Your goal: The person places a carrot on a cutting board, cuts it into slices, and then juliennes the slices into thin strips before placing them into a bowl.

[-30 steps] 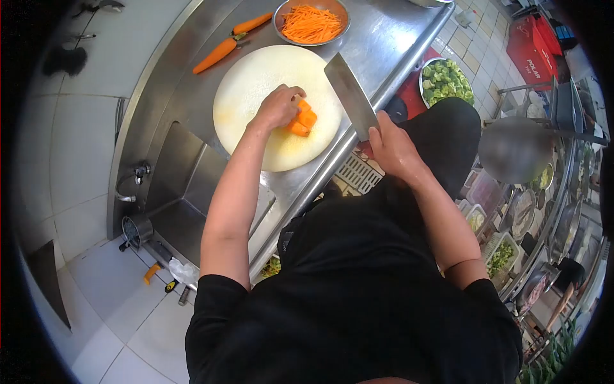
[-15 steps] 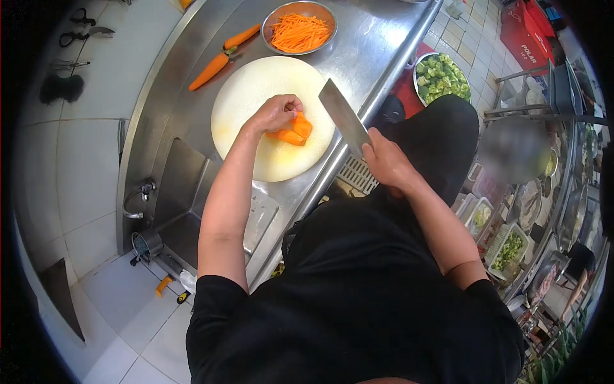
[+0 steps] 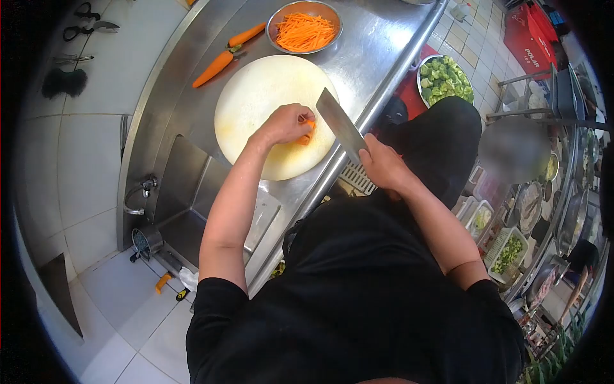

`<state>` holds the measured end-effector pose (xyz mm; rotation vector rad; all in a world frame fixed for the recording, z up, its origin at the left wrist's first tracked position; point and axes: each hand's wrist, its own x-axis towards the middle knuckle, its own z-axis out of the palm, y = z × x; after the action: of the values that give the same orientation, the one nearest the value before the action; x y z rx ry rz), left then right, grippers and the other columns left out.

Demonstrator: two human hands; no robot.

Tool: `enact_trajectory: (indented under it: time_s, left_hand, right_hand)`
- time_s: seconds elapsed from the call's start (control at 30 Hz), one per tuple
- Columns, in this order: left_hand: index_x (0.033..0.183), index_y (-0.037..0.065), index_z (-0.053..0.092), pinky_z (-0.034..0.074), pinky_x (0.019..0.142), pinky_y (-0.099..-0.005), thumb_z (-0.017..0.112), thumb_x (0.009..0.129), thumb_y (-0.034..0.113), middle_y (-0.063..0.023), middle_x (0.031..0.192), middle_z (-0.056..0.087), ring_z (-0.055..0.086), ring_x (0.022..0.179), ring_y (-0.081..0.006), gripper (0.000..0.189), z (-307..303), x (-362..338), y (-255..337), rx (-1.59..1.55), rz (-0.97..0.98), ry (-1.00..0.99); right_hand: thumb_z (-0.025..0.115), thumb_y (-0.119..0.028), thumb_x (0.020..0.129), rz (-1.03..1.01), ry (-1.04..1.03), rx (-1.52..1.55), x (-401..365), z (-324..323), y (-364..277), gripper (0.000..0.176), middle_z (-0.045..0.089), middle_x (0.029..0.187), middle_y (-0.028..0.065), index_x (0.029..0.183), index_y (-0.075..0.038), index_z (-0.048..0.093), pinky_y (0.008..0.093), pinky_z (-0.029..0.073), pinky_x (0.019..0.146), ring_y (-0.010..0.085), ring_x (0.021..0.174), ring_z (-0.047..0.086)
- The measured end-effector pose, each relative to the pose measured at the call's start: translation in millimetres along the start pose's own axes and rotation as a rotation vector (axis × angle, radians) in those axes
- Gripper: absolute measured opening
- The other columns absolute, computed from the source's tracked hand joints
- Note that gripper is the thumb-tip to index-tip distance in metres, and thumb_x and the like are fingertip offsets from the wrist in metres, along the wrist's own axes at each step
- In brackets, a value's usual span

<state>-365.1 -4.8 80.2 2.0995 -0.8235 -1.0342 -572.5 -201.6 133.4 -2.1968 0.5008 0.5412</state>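
My left hand point(image 3: 290, 123) is closed around pieces of carrot point(image 3: 307, 136) on a round white cutting board point(image 3: 256, 89). The hand covers most of the carrot, so only an orange edge shows at the fingertips. In my right hand point(image 3: 384, 163) is the handle of a cleaver point(image 3: 340, 125). Its broad blade slants up and left over the board's right edge, a short way from the carrot and apart from it.
Behind the board are two whole carrots point(image 3: 214, 68) and a metal bowl of carrot shreds point(image 3: 306, 32). A sink point(image 3: 185, 205) lies to the left. A bowl of chopped green vegetables point(image 3: 446, 80) stands right of the counter, and shelves with food containers point(image 3: 508, 253) line the far right.
My left hand has moved slightly right and down and now covers more of the carrot pieces. The cleaver has shifted slightly left and down, still in my right hand.
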Motion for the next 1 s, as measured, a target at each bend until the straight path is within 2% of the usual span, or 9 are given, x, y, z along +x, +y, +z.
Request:
enact_trajectory:
  time_s: [0.07,0.1,0.17,0.27,0.6,0.67,0.77,0.9,1.0]
  left_hand:
    - [0.110,0.004,0.070,0.052,0.095,-0.0357,0.077,0.083,0.024,-0.0123,0.107,0.068,0.067,0.102,-0.0266,0.035,3,-12,15,0.312,0.030,0.050]
    - [0.110,0.004,0.070,0.052,0.095,-0.0357,0.077,0.083,0.024,-0.0123,0.107,0.068,0.067,0.102,-0.0266,0.035,5,-15,14,0.312,0.029,0.050]
    - [0.116,0.007,0.069,0.051,0.099,-0.0398,0.078,0.075,0.035,-0.0150,0.117,0.064,0.063,0.111,-0.0315,0.051,10,-20,13,0.320,0.075,0.094]
    - [0.120,0.007,0.067,0.051,0.099,-0.0394,0.077,0.075,0.030,-0.0140,0.121,0.063,0.062,0.113,-0.0308,0.052,12,-27,13,0.381,0.065,0.135]
    - [0.107,0.002,0.072,0.053,0.093,-0.0385,0.075,0.080,0.022,-0.0152,0.107,0.070,0.068,0.102,-0.0314,0.033,18,-25,-2,0.170,0.000,0.254]
    - [0.103,0.002,0.073,0.054,0.090,-0.0375,0.078,0.083,0.022,-0.0160,0.105,0.071,0.069,0.100,-0.0299,0.029,15,-21,0,-0.048,-0.099,0.204]
    - [0.105,0.003,0.072,0.055,0.086,-0.0337,0.080,0.085,0.021,-0.0144,0.100,0.073,0.071,0.094,-0.0246,0.028,18,-13,-3,0.192,0.010,0.335]
    - [0.104,0.003,0.073,0.055,0.082,-0.0334,0.081,0.084,0.022,-0.0143,0.097,0.073,0.071,0.089,-0.0246,0.029,18,-13,1,0.200,-0.067,0.338]
    - [0.100,0.003,0.073,0.054,0.084,-0.0375,0.077,0.085,0.021,-0.0153,0.100,0.071,0.070,0.092,-0.0297,0.024,21,-18,-3,0.064,-0.108,0.264]
  right_hand:
    - [0.046,-0.023,0.101,-0.004,0.001,0.011,1,1,-1,0.027,0.063,0.103,0.0368,0.113,0.002,0.048,0.0591,0.044,0.091,0.0533,0.104,0.060]
    - [0.046,-0.023,0.101,-0.004,0.010,0.002,0,0,-2,0.027,0.063,0.103,0.0369,0.112,0.002,0.048,0.0592,0.044,0.091,0.0533,0.104,0.060]
    - [0.046,-0.023,0.101,-0.003,0.018,-0.009,-1,-1,-5,0.027,0.063,0.103,0.0369,0.112,0.001,0.048,0.0592,0.044,0.091,0.0533,0.104,0.060]
    - [0.046,-0.023,0.101,0.016,0.013,-0.008,-2,-3,-7,0.027,0.064,0.103,0.0368,0.112,0.001,0.048,0.0591,0.044,0.091,0.0534,0.104,0.060]
    - [0.047,-0.023,0.100,-0.021,0.040,0.000,-2,2,-1,0.027,0.063,0.102,0.0373,0.113,0.001,0.048,0.0590,0.044,0.090,0.0539,0.104,0.060]
    - [0.047,-0.023,0.100,-0.024,0.042,-0.007,-2,3,-1,0.027,0.063,0.102,0.0374,0.113,0.001,0.048,0.0590,0.044,0.090,0.0539,0.104,0.060]
    - [0.046,-0.023,0.101,-0.022,0.035,-0.009,-4,4,-2,0.027,0.063,0.102,0.0370,0.114,0.001,0.048,0.0592,0.044,0.090,0.0538,0.104,0.059]
    - [0.046,-0.023,0.101,0.015,0.014,-0.053,-11,1,-10,0.026,0.063,0.102,0.0364,0.114,0.000,0.047,0.0596,0.044,0.090,0.0535,0.104,0.059]
    - [0.046,-0.022,0.101,0.036,-0.007,-0.087,-15,-2,-15,0.025,0.063,0.102,0.0361,0.113,-0.001,0.046,0.0604,0.044,0.090,0.0534,0.104,0.060]
